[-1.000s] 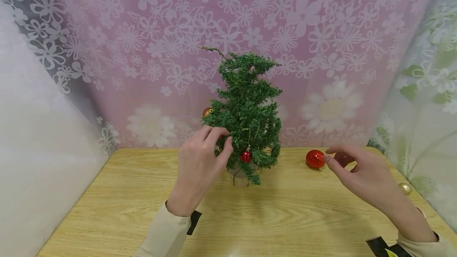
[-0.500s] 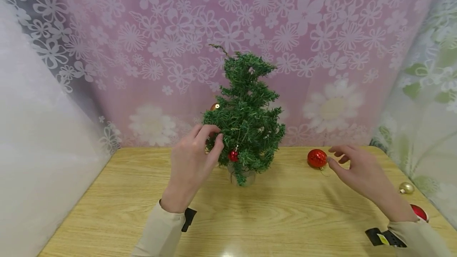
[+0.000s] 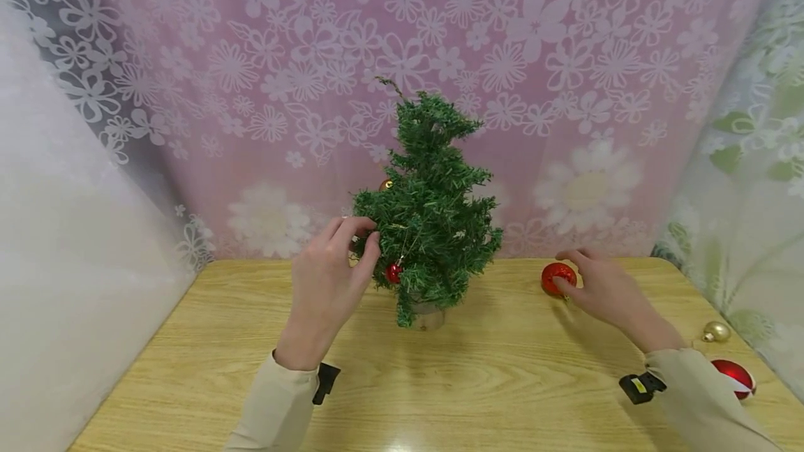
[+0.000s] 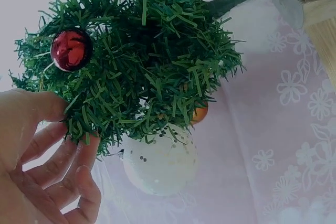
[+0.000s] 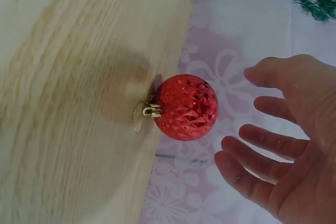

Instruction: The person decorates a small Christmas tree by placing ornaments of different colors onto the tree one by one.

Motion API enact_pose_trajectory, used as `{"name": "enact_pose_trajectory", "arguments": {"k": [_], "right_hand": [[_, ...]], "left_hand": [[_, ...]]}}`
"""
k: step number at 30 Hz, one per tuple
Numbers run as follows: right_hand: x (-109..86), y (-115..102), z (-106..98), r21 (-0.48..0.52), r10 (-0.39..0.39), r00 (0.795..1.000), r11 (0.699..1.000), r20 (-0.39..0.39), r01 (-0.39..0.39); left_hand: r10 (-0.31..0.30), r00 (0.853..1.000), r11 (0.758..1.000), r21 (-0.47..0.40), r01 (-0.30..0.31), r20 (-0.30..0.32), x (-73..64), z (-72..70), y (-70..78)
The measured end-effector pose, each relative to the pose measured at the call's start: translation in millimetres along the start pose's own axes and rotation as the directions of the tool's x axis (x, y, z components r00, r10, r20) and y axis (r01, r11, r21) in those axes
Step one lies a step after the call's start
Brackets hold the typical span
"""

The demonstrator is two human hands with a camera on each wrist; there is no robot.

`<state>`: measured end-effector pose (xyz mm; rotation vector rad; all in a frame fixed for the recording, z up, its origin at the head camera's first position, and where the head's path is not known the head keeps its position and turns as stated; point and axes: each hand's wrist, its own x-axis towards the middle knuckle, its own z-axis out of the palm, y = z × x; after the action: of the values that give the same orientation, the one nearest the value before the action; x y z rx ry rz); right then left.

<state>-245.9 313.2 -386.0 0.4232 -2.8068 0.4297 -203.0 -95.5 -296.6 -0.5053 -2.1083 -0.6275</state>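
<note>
A small green artificial Christmas tree (image 3: 440,194) stands on the table. My left hand (image 3: 323,274) pinches one of its left branches between thumb and fingers. Close by hangs a small shiny red bauble (image 4: 72,51). Lower in the left wrist view are a white bauble with sequins (image 4: 160,169) and part of an orange-gold one (image 4: 200,113). My right hand (image 3: 606,295) is held over a faceted red bauble (image 5: 186,107) lying at the table's back right. Its fingers are spread and lightly bent, and the right wrist view shows a gap between them and the bauble.
On the right side of the wood-grain table (image 3: 502,382) lie a small gold bauble (image 3: 718,331) and a red-and-white bauble (image 3: 732,375), partly behind the right sleeve (image 3: 697,389). A pink flowered curtain (image 3: 301,103) hangs right behind the table's back edge.
The tree has turned, carrying its front red bauble leftward, while my left hand moved slightly left with the branch. My right hand has moved left, over the faceted red bauble.
</note>
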Motion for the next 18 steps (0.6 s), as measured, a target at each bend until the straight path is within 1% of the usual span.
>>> {"name": "enact_pose_trajectory", "arguments": {"k": [4, 8, 14, 18], "right_hand": [[4.7, 0.5, 5.6, -0.032, -0.026, 0.999, 0.999, 0.031, 0.027], [6.7, 1.7, 10.1, -0.042, -0.036, 0.999, 0.998, 0.039, 0.038], [7.5, 2.4, 13.8, -0.046, -0.029, 0.999, 0.998, 0.039, 0.031], [7.2, 3.7, 13.1, -0.037, 0.002, 0.998, 0.999, 0.069, 0.000]], "left_hand": [[-0.019, 1.000, 1.000, -0.002, 0.019, 0.010, -0.2, -0.3, -4.0], [-0.037, 0.999, 0.999, -0.006, 0.037, 0.019, 0.5, 0.0, -8.1], [-0.054, 0.998, 0.999, 0.001, 0.054, 0.008, 5.4, 0.3, -13.1], [-0.060, 0.998, 0.998, 0.005, 0.060, 0.013, 8.8, -0.2, -17.5]]}}
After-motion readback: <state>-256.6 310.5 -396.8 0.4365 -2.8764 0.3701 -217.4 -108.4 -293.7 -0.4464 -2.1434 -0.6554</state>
